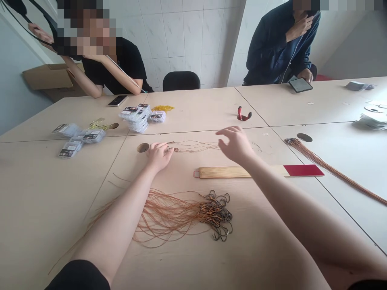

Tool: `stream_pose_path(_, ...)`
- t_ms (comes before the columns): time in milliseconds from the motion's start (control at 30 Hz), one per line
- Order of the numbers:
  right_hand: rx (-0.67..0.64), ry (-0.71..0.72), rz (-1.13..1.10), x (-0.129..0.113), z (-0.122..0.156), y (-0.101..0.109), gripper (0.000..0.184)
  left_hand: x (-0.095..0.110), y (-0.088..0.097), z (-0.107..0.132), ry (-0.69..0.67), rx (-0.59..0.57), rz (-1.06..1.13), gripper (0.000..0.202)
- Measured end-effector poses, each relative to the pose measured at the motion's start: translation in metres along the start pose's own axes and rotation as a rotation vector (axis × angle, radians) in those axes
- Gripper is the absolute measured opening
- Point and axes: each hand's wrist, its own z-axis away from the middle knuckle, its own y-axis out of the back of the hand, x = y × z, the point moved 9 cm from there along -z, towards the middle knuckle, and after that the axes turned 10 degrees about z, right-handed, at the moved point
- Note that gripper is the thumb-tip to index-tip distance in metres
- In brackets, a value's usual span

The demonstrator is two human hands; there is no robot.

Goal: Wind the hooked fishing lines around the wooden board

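My left hand (pixel 159 156) rests on the table, fingers stretched out and a little apart. Its fingertips touch the left end of a few thin copper-brown fishing lines (pixel 196 150) laid out sideways. Above the right part of these lines is my right hand (pixel 236 146), open, with thumb and fingers apart and nothing between them. Closer to me lies a bundle of large fishing hooks (pixel 218 215) tied to brown lines (pixel 169 213); my left forearm covers part of the lines. A long wooden fan-like strip with a red end (pixel 304 170) passes under my right forearm.
Stacked clear plastic boxes (pixel 137 119) and more boxes (pixel 71 148) stand at the back left. Red-handled pliers (pixel 243 114) sit in a table hole. Another line bundle (pixel 332 167) lies right. Two people sit across the table; a phone (pixel 117 100) lies near one.
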Motion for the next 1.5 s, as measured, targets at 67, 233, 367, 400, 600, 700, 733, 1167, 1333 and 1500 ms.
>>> stream_pose_path(67, -0.147, 0.061, -0.077, -0.039, -0.021, -0.030, 0.027, 0.002, 0.001, 0.001, -0.001, -0.006, 0.014, 0.043)
stream_pose_path(233, -0.429, 0.046, -0.087, -0.087, -0.051, -0.118, 0.033, 0.001, 0.002, 0.004, 0.021, 0.004, 0.039, 0.041)
stream_pose_path(367, -0.482, -0.015, -0.052, -0.094, -0.062, -0.155, 0.030, 0.002, 0.001, 0.006, 0.003, 0.004, 0.029, 0.037)
stream_pose_path(400, -0.488, -0.022, -0.045, -0.094, -0.063, -0.159, 0.026, 0.002, 0.001, 0.006, 0.000, 0.001, 0.032, 0.036)
stream_pose_path(600, -0.464, 0.025, -0.011, -0.103, -0.065, -0.163, 0.014, 0.002, 0.002, 0.006, 0.005, 0.015, 0.075, 0.033)
stream_pose_path(700, -0.431, 0.049, 0.004, -0.105, -0.063, -0.160, 0.015, 0.002, 0.003, 0.006, 0.000, 0.035, 0.124, 0.031)
stream_pose_path(733, -0.420, 0.048, 0.006, -0.104, -0.062, -0.158, 0.015, 0.001, 0.004, 0.005, -0.001, 0.051, 0.155, 0.031)
stream_pose_path(1167, -0.346, -0.125, -0.137, -0.096, -0.029, -0.127, 0.018, -0.020, 0.017, 0.006, 0.100, 0.160, 0.283, 0.039)
stream_pose_path(1333, -0.306, -0.142, -0.166, -0.095, -0.022, -0.133, 0.017, -0.014, 0.013, 0.005, 0.067, 0.121, 0.189, 0.031)
stream_pose_path(1500, -0.300, -0.118, -0.182, -0.094, -0.021, -0.135, 0.017, -0.010, 0.013, 0.004, 0.043, 0.120, 0.180, 0.024)
